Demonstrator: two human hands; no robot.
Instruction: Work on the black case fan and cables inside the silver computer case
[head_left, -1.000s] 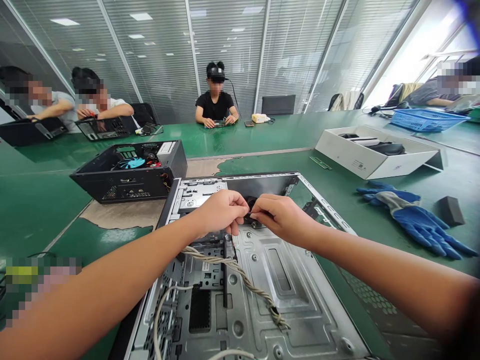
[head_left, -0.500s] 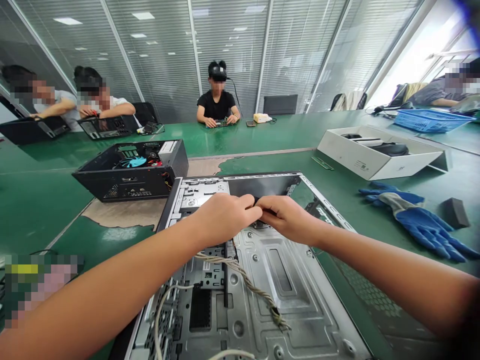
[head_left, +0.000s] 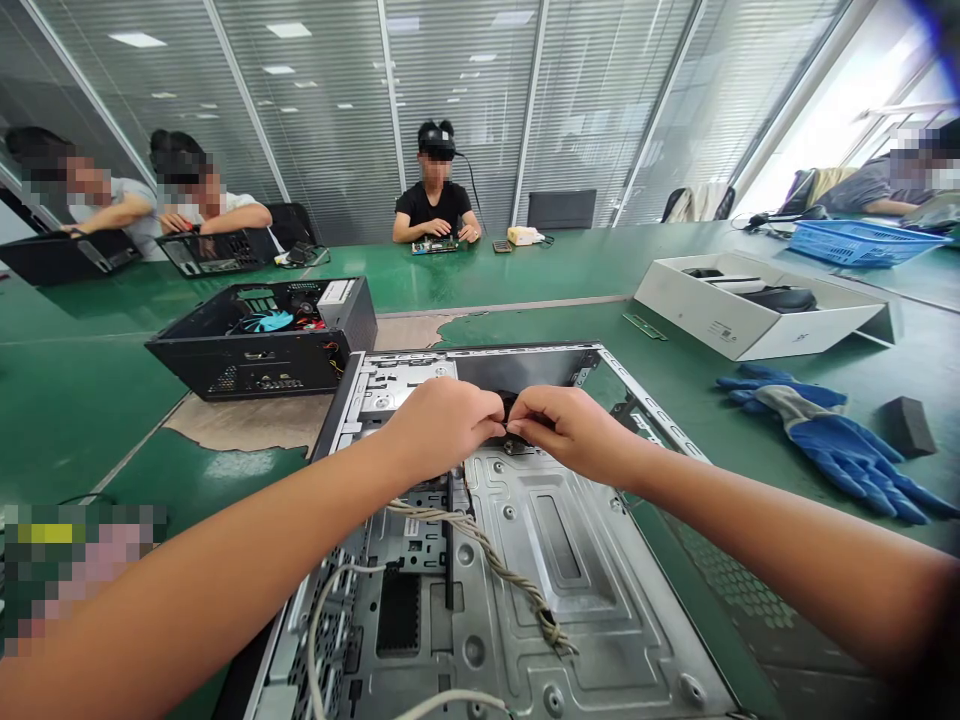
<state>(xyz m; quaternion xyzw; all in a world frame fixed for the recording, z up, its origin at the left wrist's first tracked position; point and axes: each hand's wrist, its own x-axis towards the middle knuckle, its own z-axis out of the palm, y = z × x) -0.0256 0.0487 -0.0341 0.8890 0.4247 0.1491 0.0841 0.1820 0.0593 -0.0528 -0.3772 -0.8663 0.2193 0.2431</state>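
Observation:
An open metal computer case [head_left: 592, 600] lies in front of me with its inside facing up. Both hands are over its far end, fingertips almost meeting. My left hand [head_left: 448, 425] is closed in a pinch, and whatever it grips is hidden by the fingers. Pinched as well, my right hand [head_left: 574, 428] faces it from the right. Between and behind the fingertips shows part of a dark, rounded piece [head_left: 507, 402], mostly covered by the hands. A twisted bundle of beige wires [head_left: 499, 568] lies loose across the case floor, nearer to me than the hands.
A black computer case [head_left: 262, 350] with a blue fan stands at the left. To the right lie a white box [head_left: 750, 325], blue gloves [head_left: 847, 450], a dark block [head_left: 907, 427] and a thin green circuit board [head_left: 645, 326]. Several people work around the green table [head_left: 585, 270].
My hands have drawn slightly apart, the left one moving a little left, and more of the dark rounded piece now shows between them. The case has stayed in place.

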